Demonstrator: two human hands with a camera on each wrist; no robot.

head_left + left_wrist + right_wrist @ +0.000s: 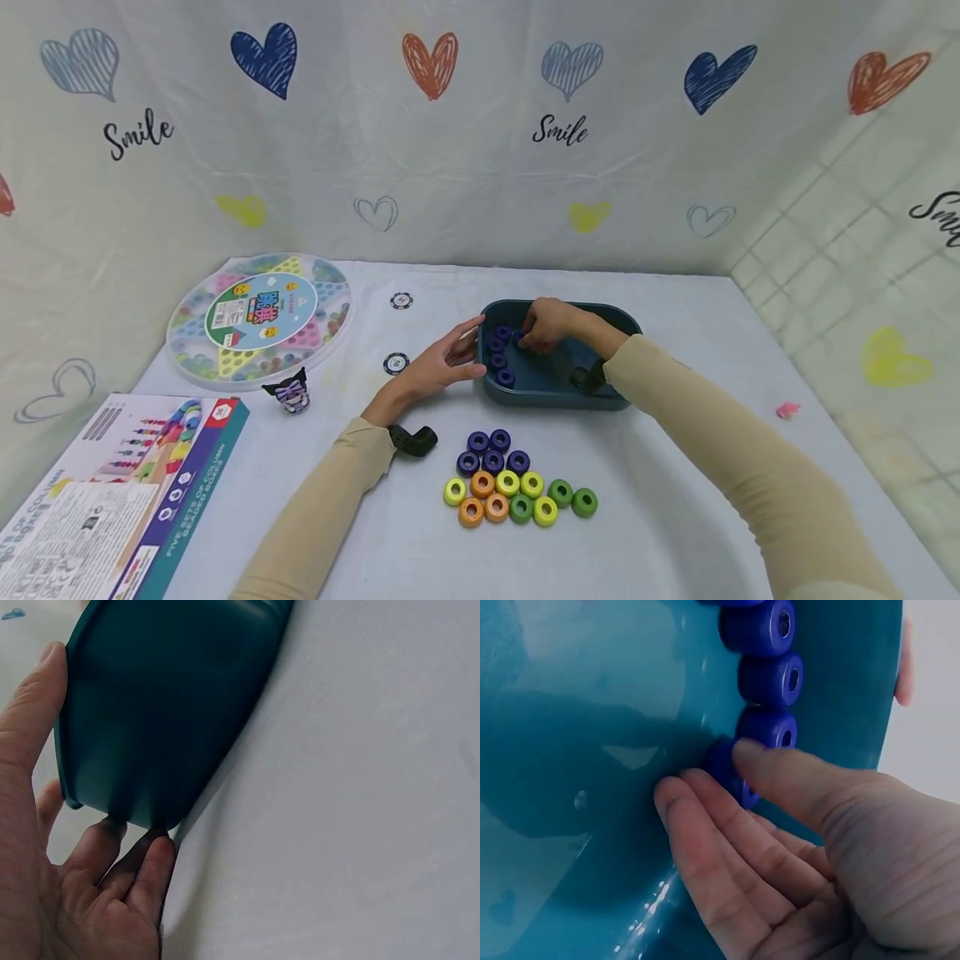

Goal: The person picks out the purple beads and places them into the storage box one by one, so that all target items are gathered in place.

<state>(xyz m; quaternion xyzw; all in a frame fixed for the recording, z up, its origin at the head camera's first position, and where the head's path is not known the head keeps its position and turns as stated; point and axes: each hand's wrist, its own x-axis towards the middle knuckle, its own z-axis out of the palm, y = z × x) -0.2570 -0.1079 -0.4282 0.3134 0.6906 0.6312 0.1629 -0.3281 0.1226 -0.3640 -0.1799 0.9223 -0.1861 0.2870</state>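
A dark teal tray point(562, 400) stands on the white table. Spread against its left end is my left hand point(442, 362), with fingertips touching the outer wall point(150, 750). Inside the tray, my right hand point(549, 325) pinches a blue-purple bead point(721, 763) between thumb and fingers. Several more blue-purple beads point(498, 361) form a line along the tray's left inner wall; the right wrist view shows them as short cylinders with a hole point(769, 679). In front of the tray, blue-purple beads point(492, 462), yellow beads point(507, 482), orange beads point(471, 512) and green beads point(585, 502) lie grouped.
To the left lie a round Chinese checkers set point(258, 321), a bead-game box point(112, 492) and a small black-and-purple figure point(292, 393). Two poker chips point(396, 363) lie left of the tray. A pink bit point(788, 410) sits near the right edge. Behind hangs a heart-printed cloth point(480, 150).
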